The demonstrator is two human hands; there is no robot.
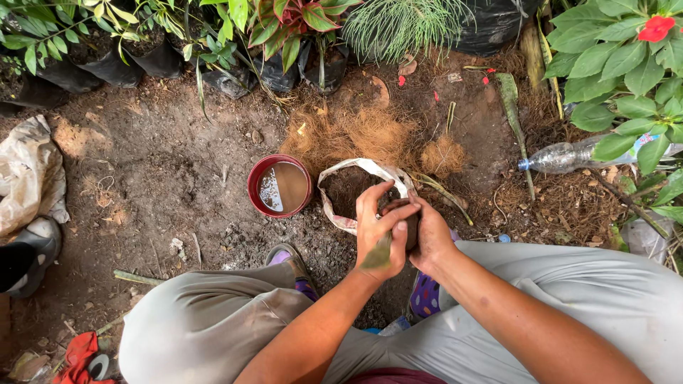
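A thin green-brown strip (pixel 379 252) is pinched in the closed left hand (pixel 377 231); a dark clump (pixel 411 229) is cupped by the curled right hand (pixel 430 238). Just beyond, the soil-filled bag (pixel 359 188) gapes; crumbs could be spilled if grip slackens.

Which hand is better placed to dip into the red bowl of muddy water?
Left, probably. The left hand is on the side nearer the round red bowl of brown water, though it grips a green stem. The right hand sits farther away, cupping something dark.
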